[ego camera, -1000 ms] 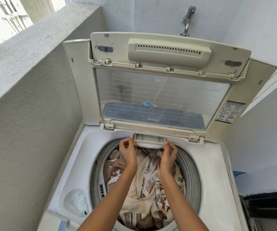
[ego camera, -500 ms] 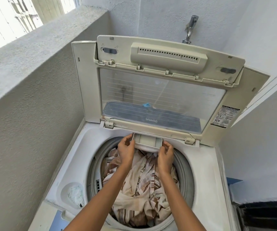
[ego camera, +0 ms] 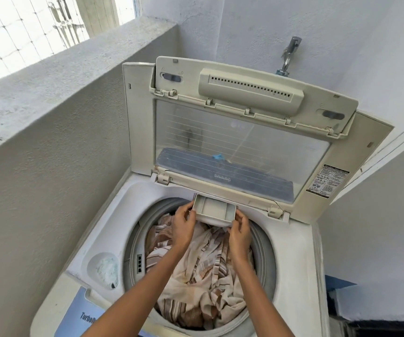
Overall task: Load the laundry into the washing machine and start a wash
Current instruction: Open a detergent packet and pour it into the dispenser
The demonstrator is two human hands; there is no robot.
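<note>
A white top-loading washing machine (ego camera: 295, 259) stands with its lid (ego camera: 242, 152) raised upright against the back wall. Cream and brown striped laundry (ego camera: 203, 276) fills the drum. A small grey detergent drawer (ego camera: 216, 210) juts out over the drum from the back rim. My left hand (ego camera: 184, 224) grips the drawer's left end, thumb and fingers curled round its corner. My right hand (ego camera: 239, 231) pinches its right end. Both forearms reach across the laundry.
A round recess holding white powder residue (ego camera: 106, 268) sits at the machine's front left. A blue control panel (ego camera: 84, 314) runs along the near edge. A rough concrete wall (ego camera: 50, 142) hems in the left side. A metal tap (ego camera: 289, 54) sticks out of the back wall.
The drawer has slid further out from the back rim over the drum, both hands drawing back with it. My view has pulled back and risen a little.
</note>
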